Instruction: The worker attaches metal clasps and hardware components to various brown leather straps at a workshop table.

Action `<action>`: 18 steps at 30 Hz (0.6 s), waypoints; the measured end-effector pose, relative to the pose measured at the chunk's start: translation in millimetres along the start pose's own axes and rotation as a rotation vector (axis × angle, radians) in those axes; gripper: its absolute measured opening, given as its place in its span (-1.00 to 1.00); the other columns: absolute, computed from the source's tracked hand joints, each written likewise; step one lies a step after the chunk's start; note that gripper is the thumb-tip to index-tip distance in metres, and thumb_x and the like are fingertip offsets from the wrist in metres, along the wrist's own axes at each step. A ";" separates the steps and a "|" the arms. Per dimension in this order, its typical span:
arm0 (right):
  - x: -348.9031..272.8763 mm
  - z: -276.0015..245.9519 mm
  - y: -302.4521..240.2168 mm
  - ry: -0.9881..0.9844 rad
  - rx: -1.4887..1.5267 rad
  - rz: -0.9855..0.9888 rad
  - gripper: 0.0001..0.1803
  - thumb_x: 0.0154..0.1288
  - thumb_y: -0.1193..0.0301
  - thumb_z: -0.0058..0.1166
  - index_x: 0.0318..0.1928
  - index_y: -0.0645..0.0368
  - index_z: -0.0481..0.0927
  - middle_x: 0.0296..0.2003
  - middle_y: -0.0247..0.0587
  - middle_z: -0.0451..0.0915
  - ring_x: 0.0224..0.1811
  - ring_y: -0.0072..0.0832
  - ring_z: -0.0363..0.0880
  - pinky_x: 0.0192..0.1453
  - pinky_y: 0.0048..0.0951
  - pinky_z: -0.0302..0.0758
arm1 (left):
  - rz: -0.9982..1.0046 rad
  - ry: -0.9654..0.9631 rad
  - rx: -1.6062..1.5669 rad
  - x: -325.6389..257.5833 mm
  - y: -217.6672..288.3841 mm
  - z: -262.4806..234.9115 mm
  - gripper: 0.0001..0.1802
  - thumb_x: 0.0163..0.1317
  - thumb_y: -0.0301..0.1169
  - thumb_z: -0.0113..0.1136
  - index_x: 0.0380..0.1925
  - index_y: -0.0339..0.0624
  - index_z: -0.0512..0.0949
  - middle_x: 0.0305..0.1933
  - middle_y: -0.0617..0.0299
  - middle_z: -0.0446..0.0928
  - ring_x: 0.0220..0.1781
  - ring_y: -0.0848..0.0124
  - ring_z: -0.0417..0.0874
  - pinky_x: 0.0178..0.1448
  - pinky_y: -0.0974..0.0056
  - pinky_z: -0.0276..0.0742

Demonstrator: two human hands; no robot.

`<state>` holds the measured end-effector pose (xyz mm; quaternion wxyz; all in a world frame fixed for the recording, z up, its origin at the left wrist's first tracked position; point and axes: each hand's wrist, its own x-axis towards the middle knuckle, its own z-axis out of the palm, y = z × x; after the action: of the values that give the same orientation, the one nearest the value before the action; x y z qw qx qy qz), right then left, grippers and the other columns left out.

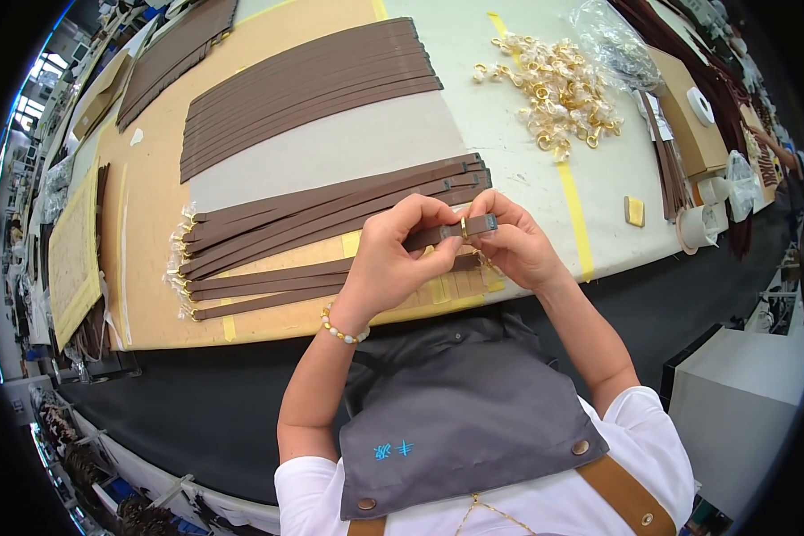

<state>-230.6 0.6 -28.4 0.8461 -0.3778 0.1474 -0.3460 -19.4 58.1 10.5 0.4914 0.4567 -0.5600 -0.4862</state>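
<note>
Between my hands, over the table's near edge, is the end of a brown strap (481, 225) with a narrow gold ring around it. My left hand (404, 246) pinches the strap on one side of the ring. On the other side, my right hand (520, 248) grips it close to its dark tip. Just behind lie several brown straps (322, 210), fanned out, with plastic-wrapped gold hardware (184, 255) at their left ends. A neat row of flat brown straps (308, 94) sits farther back. Gold hooks in clear wrapping (567, 94) form a loose pile at the back right.
Right of the pile are a clear plastic bag (612, 43), a cardboard box (688, 112) and a white roll (695, 227). A small yellow block (634, 212) lies near the right edge. More brown straps (174, 58) and a yellowish board (74, 255) are at left. Another person (782, 161) stands far right.
</note>
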 end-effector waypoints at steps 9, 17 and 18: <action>-7.6 -2.8 -5.0 -0.129 0.112 0.071 -0.74 0.47 0.42 0.24 0.09 0.13 0.55 0.12 -0.13 0.64 0.12 -0.45 0.65 0.30 -0.30 0.58 | 0.112 0.029 0.166 -12.5 29.2 5.5 -0.82 0.10 -0.65 0.41 -0.29 -0.31 0.64 -0.38 0.36 0.61 -0.39 0.71 0.53 -0.38 0.56 0.38; -4.4 17.8 -37.9 -0.108 -0.125 0.333 -0.74 0.33 0.45 0.38 -0.04 0.25 0.62 -0.14 -0.28 0.72 -0.12 -0.58 0.68 0.03 -0.50 0.59 | 0.239 -0.036 0.328 -22.6 26.5 7.8 -0.80 0.06 -0.63 0.41 -0.29 -0.23 0.66 -0.37 0.16 0.66 -0.35 0.31 0.76 -0.23 0.28 0.70; -4.6 22.3 -42.2 -0.108 -0.122 0.336 -0.74 0.33 0.45 0.38 -0.04 0.25 0.62 -0.14 -0.28 0.72 -0.12 -0.58 0.68 0.03 -0.50 0.59 | 0.235 -0.035 0.327 -22.7 27.0 8.0 -0.80 0.06 -0.63 0.41 -0.29 -0.23 0.66 -0.37 0.16 0.66 -0.35 0.31 0.76 -0.23 0.28 0.70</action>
<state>-242.5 -4.3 17.8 0.8741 -0.4166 0.1835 -0.1694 -25.9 84.3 34.5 0.4542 0.4534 -0.6894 -0.3361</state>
